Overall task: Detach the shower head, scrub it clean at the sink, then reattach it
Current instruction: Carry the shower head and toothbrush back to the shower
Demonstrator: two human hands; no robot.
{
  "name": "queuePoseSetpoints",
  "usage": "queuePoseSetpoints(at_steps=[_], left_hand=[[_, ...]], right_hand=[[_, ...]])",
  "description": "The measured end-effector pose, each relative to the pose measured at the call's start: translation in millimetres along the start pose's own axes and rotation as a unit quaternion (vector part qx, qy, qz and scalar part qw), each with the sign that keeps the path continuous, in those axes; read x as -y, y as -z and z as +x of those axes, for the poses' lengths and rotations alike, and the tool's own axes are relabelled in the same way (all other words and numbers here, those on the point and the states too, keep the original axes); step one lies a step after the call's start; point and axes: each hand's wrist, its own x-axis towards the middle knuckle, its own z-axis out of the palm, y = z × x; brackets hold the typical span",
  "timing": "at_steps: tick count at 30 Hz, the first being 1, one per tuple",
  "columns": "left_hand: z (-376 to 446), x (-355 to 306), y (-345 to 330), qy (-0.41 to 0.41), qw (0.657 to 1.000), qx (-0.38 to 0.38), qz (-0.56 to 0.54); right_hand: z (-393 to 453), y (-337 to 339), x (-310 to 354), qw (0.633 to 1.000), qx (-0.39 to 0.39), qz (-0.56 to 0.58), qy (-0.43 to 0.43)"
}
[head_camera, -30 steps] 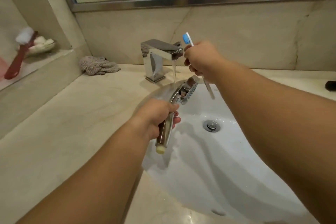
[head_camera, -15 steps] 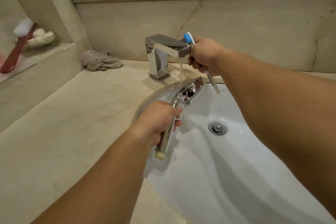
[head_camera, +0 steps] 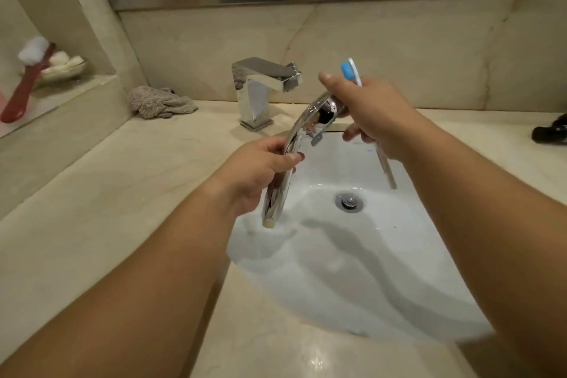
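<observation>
My left hand [head_camera: 254,173] grips the handle of a chrome shower head [head_camera: 302,129] and holds it over the white sink [head_camera: 352,255]. The spray end points up and away, to the right of the chrome faucet [head_camera: 260,83], from which no water runs. My right hand [head_camera: 371,113] holds a toothbrush [head_camera: 352,72] with a blue bristle head sticking up above the fist and a clear handle hanging below. The fingers of that hand also touch the spray end of the shower head.
A grey cloth [head_camera: 159,101] lies on the beige counter [head_camera: 92,209] left of the faucet. A red brush [head_camera: 24,83] and a soap dish [head_camera: 61,66] sit on the left ledge. A dark object [head_camera: 550,132] lies at the right edge. The drain [head_camera: 349,201] is mid-basin.
The water has stopped running. My right hand has come away from the faucet and down onto the spray end. My left hand has raised the shower head slightly.
</observation>
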Motion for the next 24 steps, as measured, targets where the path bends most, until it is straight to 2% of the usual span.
queuePoseSetpoints(at_steps=[4, 9, 15, 20, 24], left_hand=[[-2, -22, -1, -0.061, 0.996, 0.006, 0.064], [-2, -48, -4, -0.122, 0.99, -0.006, 0.07], [-12, -31, -12, -0.125, 0.984, -0.002, 0.126], [-12, -45, -1, -0.162, 0.977, -0.031, 0.132], [-20, -27, -14, -0.126, 0.973, -0.027, 0.189]], right_hand=[[-16, 14, 33, 0.996, -0.041, -0.006, 0.073], [-30, 33, 55, 0.99, -0.072, 0.046, 0.112], [-46, 28, 34, 0.993, -0.062, 0.063, 0.08], [-54, 30, 40, 0.982, -0.079, 0.119, 0.125], [-61, 19, 21, 0.99, -0.089, 0.096, 0.058]])
